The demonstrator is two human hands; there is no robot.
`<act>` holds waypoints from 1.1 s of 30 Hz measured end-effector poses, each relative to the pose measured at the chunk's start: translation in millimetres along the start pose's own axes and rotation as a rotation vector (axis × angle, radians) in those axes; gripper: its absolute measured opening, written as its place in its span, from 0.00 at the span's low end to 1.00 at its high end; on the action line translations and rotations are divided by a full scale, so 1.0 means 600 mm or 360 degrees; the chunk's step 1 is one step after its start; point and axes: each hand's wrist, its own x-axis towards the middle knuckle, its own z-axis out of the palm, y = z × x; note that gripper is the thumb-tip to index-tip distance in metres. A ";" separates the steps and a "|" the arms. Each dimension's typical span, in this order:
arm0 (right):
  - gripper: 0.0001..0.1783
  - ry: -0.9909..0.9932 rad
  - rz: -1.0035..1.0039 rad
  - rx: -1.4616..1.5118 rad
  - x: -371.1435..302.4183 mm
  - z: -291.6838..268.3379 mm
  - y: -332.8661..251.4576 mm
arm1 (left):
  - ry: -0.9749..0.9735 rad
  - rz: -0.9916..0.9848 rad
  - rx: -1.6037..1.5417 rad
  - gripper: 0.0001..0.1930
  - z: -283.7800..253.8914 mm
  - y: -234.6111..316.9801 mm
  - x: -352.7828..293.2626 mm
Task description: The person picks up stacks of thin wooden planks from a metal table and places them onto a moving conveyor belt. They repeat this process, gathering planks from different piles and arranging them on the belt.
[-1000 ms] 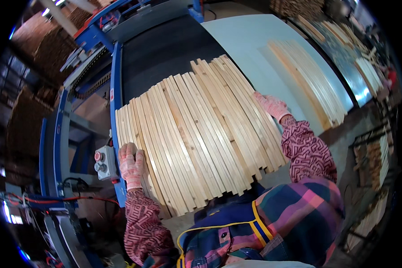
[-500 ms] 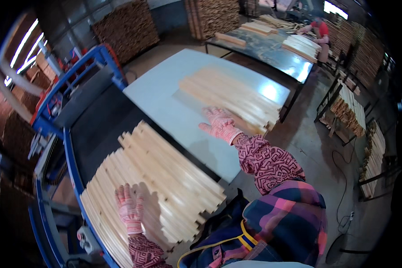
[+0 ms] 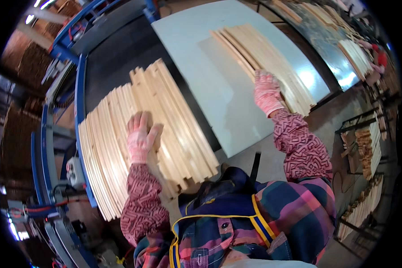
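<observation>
A wide row of pale wooden strips [image 3: 178, 120] lies side by side on the black belt [image 3: 114, 56] at the left, their near ends uneven. My left hand [image 3: 140, 137], in a pink-and-white knit glove, rests on top of them with its fingers out. A second, narrower group of strips [image 3: 279, 60] sits on the pale smooth tabletop [image 3: 196, 53] to the right. Along its left side, a wooden strip [image 3: 236, 52] stands slightly apart from the others. My gloved right hand [image 3: 268, 93] is closed round the near part of that strip; its fingertips are partly hidden.
A blue machine frame [image 3: 81, 85] borders the belt on the left. Behind the pale tabletop stands a dark table [image 3: 317, 40] with more wood, and a person in red [image 3: 379, 58] is beside it. Racks of stacked strips [image 3: 366, 147] stand at the right.
My right hand has moved right from above the pale tabletop and closed on a strip at the group's left side. The view has shifted; my left hand stays on the strips.
</observation>
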 end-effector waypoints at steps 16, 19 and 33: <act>0.52 -0.0849 -0.0329 0.1272 -0.080 -0.148 -0.241 | 0.0130 -0.0049 -0.0075 0.30 -0.007 -0.125 -0.144; 0.52 -0.1168 -0.0278 0.1216 -0.065 -0.174 -0.248 | 0.0141 -0.0138 -0.0314 0.30 -0.023 -0.144 -0.167; 0.34 -0.0587 -0.0189 0.2099 -0.158 -0.002 -0.221 | 0.0851 -0.1063 0.0954 0.30 -0.237 -0.528 -0.328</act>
